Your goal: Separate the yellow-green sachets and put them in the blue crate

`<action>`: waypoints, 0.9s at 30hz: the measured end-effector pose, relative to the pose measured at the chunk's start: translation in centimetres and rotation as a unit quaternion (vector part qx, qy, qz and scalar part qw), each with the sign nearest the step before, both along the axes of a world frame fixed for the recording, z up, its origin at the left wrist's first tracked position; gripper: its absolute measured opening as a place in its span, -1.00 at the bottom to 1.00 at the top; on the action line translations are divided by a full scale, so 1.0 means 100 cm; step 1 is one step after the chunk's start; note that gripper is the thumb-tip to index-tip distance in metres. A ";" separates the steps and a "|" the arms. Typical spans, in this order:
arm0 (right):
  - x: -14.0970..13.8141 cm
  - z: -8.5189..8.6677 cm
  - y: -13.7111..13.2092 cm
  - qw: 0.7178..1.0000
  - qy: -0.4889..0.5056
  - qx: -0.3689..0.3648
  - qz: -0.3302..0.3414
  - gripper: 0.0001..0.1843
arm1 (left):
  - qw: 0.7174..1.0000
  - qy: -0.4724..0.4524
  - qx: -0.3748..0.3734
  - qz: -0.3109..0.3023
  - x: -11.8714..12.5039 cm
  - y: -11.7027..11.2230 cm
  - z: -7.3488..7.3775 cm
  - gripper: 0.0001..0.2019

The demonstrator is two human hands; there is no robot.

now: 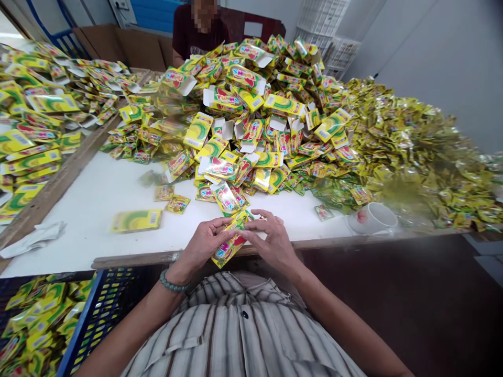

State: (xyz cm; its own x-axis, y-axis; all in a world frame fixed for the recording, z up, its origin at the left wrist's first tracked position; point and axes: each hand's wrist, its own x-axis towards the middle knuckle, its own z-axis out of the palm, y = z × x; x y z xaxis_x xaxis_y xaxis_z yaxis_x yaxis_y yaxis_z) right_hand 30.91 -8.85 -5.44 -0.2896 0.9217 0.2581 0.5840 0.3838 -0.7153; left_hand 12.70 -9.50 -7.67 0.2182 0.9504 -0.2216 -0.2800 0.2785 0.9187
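Over the table's front edge, a small yellow and green printed carton (227, 250) is held slanted between both hands. My left hand (204, 242) grips it from the left, thumb and fingers closed near its upper end. From the other side, my right hand (272, 236) has its fingers and thumb closed at the same upper end. The fingers cover that end, so I cannot tell whether its flap is open. Just beyond the hands lies another carton (226, 196). A closed yellow carton (137, 221) rests flat to the left, near two small sachets (177, 204).
Open-ended cartons (243, 78) form a high heap ahead, with a mound of shiny sachets (408, 141) to the right. A white cup (373, 219) stands near the front edge. Wooden strips (70, 175) border the left side. Below sits a blue crate (84, 319). A person (200, 31) is opposite.
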 end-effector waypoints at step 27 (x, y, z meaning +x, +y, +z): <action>-0.041 -0.019 -0.013 0.983 0.147 -0.057 0.096 -0.66 | 0.981 0.173 -0.035 0.075 -0.105 -0.023 -0.004 -0.47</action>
State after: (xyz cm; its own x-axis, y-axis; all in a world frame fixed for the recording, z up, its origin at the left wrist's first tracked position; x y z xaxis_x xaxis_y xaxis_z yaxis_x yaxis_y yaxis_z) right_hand 26.81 -10.15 -7.35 -0.3893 0.8850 0.2554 0.2709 0.3750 -0.8866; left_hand 2.20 -11.76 -8.11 -0.0234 0.9457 -0.3243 0.0016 0.3244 0.9459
